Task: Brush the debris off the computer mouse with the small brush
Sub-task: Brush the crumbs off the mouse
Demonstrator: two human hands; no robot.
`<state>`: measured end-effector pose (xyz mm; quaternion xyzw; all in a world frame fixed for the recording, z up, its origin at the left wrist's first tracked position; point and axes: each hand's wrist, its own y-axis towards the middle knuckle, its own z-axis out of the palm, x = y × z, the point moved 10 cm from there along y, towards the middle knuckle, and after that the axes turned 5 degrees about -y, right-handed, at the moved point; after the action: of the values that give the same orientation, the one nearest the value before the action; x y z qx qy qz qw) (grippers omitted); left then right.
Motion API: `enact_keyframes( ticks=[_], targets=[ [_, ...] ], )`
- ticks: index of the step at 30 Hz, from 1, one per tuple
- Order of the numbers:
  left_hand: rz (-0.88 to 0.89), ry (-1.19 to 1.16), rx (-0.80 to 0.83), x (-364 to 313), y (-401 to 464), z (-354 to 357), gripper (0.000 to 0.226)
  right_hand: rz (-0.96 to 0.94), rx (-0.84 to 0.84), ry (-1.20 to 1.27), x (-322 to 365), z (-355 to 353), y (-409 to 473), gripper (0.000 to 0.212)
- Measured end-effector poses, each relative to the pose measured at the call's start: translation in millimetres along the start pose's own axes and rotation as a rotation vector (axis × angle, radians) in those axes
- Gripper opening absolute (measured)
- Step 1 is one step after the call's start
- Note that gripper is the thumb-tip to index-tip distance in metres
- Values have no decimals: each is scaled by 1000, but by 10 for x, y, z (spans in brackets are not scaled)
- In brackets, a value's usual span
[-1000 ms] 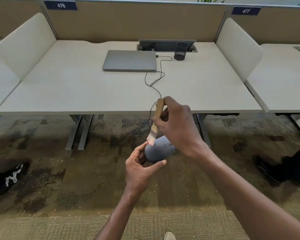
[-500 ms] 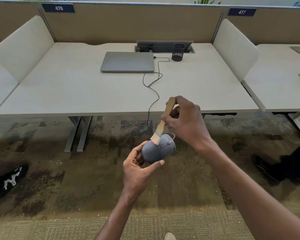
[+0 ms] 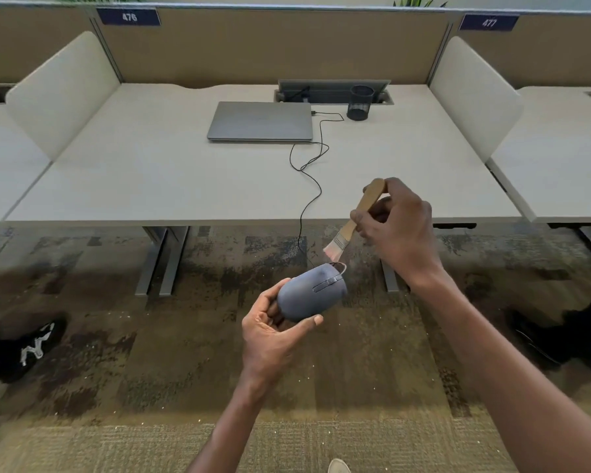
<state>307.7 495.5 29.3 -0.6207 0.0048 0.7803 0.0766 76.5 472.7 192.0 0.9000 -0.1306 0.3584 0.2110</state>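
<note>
Debris on the computer mouse (image 3: 310, 292) is too fine to make out, and part of the mouse's near end is hidden inside the left hand (image 3: 273, 331), whose thumb and fingers are curled around it, holding it in the air above the carpet, in front of the worktop (image 3: 157, 179). The right hand (image 3: 398, 230) is closed around the wooden handle of the small brush (image 3: 354, 220), covering its middle. Half a second ago the bristles lay on the mouse's far end; now they have lifted clear and hang just above it, apart from it, and the right hand has risen and moved to the right. The mouse's black cable (image 3: 309, 186) runs across the worktop to the closed laptop (image 3: 260, 121), with a black mesh cup (image 3: 360, 103) beside it. Dark shoes (image 3: 21, 346) of other people sit at both edges, partly cut off.
</note>
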Motion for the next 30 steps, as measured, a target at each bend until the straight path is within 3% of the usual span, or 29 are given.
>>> enact_keyframes(
  ticks=[7,14,18,22,30],
  targets=[
    [-8,-19,-6,17,29,-24,75,-16,162,76,125,181,-134,24],
    [-4,-23,-30,34,22,-84,74,-23,74,-18,19,72,-111,22],
    [-14,-30,-30,42,49,-92,74,-40,58,63,54,26,-121,23],
    [-12,-29,-34,51,81,-101,74,-79,226,158,146,177,-154,24],
    [-9,-56,-30,73,90,-136,76,-143,249,6,96,145,-136,21]
  ],
)
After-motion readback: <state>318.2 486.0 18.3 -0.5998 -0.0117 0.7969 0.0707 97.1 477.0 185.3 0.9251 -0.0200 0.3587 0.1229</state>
